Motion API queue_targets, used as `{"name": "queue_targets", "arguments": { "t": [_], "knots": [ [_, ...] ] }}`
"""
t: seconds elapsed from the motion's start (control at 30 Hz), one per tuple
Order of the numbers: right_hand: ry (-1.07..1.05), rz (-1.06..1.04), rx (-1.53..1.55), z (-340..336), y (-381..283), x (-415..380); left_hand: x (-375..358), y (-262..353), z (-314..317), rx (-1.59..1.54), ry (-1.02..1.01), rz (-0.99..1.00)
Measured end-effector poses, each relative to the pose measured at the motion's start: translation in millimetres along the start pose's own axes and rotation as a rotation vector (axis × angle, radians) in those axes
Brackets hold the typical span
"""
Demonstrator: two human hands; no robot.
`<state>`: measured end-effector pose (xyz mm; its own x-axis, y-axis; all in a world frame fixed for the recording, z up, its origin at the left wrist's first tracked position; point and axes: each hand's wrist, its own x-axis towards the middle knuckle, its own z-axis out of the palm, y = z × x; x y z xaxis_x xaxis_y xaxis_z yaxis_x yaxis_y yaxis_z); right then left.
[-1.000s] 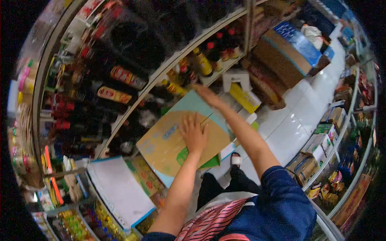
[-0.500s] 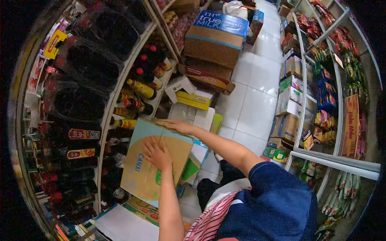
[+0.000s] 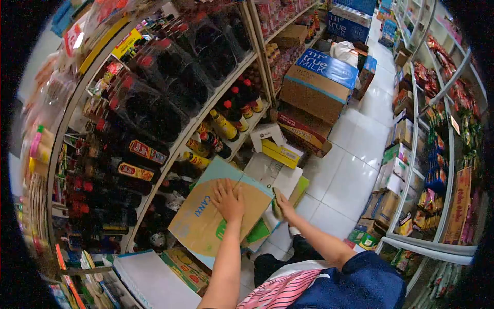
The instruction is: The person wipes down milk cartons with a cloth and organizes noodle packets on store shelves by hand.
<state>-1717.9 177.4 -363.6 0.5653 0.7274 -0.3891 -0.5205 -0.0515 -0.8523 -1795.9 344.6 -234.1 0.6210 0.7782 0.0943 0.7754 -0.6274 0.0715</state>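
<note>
A flattened-looking cardboard box (image 3: 206, 219) with a pale green band and blue "CANXI" lettering lies tilted in front of me. My left hand (image 3: 229, 202) rests flat on its face, fingers spread. Just past the box's right corner, my right hand (image 3: 285, 207) is closed around a small brownish-green thing (image 3: 277, 203); its kind is too blurred to tell. Below that hand, a green and white carton (image 3: 260, 229) shows partly from under the box.
Shelves of dark sauce bottles (image 3: 149, 149) run along the left. Ahead stand a TH true Milk carton (image 3: 316, 92) and an opened yellow box (image 3: 280, 153). White floor tiles (image 3: 355, 154) form the aisle. Snack racks (image 3: 437, 154) line the right. A white-topped box (image 3: 154, 280) sits at lower left.
My right hand has moved from the box's upper edge to its right corner, toward me. My left hand stays flat on the box. The view has shifted, showing more of the shelves.
</note>
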Motion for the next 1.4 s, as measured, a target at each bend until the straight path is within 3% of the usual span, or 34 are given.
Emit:
{"name": "queue_targets", "arguments": {
  "t": [0.03,0.07,0.13,0.27,0.33,0.4,0.47,0.57,0.67,0.83,0.87,0.9,0.97,1.0,1.07,1.13,1.17,1.2,1.23,1.27,1.3,1.4],
  "knots": [
    [0.200,-0.133,0.031,18.6,7.2,-10.0,0.0,-1.0,1.8,0.001,-0.003,-0.001],
    [0.197,-0.137,0.024,35.1,13.6,-20.7,0.9,-1.1,2.4,0.002,-0.003,0.000],
    [0.327,0.084,0.416,73.0,26.0,-41.7,1.0,0.8,-0.9,-0.039,0.021,0.004],
    [0.286,0.096,0.547,131.4,37.1,-66.3,-2.1,-0.6,-4.5,-0.090,0.052,0.018],
    [0.208,0.273,0.851,115.6,12.1,-53.1,-2.0,-3.0,-7.1,-0.107,0.019,0.016],
    [0.301,0.198,0.755,83.1,3.0,-21.2,-3.7,-7.8,-7.4,-0.124,-0.010,0.007],
    [0.350,0.087,0.913,75.7,-25.7,-5.8,-2.1,-16.8,-4.4,-0.322,-0.045,0.041],
    [0.476,0.118,0.794,104.1,-4.2,-8.4,-2.5,-26.9,2.5,-0.431,-0.040,0.097],
    [0.440,0.173,0.886,123.1,6.2,-28.7,0.2,-26.8,6.8,-0.447,-0.066,0.091],
    [0.203,0.582,0.957,83.3,-25.9,-34.1,4.1,-28.3,24.2,-0.532,-0.077,0.187],
    [0.306,0.480,0.878,79.7,-64.8,-39.6,7.7,-33.4,30.3,-0.624,-0.078,0.224],
    [0.279,0.312,0.913,61.9,-65.2,-23.9,9.8,-38.6,29.3,-0.625,-0.072,0.226],
    [0.336,0.304,0.760,50.9,-83.0,-18.3,7.4,-51.8,26.3,-0.723,-0.245,0.335],
    [0.330,0.306,0.754,53.3,-69.2,-11.3,1.7,-59.4,21.4,-0.725,-0.239,0.329],
    [0.360,0.165,0.584,54.1,-11.1,17.1,-17.3,-77.3,4.5,-0.532,-0.232,0.518],
    [0.286,0.383,0.700,66.3,71.6,33.3,-39.5,-102.9,-11.7,-0.367,-0.236,0.536],
    [0.340,0.418,0.691,124.2,11.5,-30.6,-49.1,-114.5,-18.3,-0.198,-0.246,0.556],
    [0.218,0.510,0.788,128.8,59.4,-19.0,-58.4,-124.2,-28.6,-0.199,-0.234,0.552],
    [0.280,0.646,0.756,162.9,21.8,-58.4,-67.6,-134.6,-38.9,-0.148,-0.161,0.519],
    [0.367,0.550,0.753,194.5,6.9,-83.7,-72.8,-144.6,-44.3,-0.097,-0.094,0.485],
    [0.314,0.602,0.881,208.0,18.3,-90.5,-74.1,-150.6,-42.5,-0.095,-0.094,0.482],
    [0.206,0.715,0.874,230.4,51.8,-109.8,-74.8,-155.9,-37.0,-0.185,-0.019,0.471]
  ]
}}
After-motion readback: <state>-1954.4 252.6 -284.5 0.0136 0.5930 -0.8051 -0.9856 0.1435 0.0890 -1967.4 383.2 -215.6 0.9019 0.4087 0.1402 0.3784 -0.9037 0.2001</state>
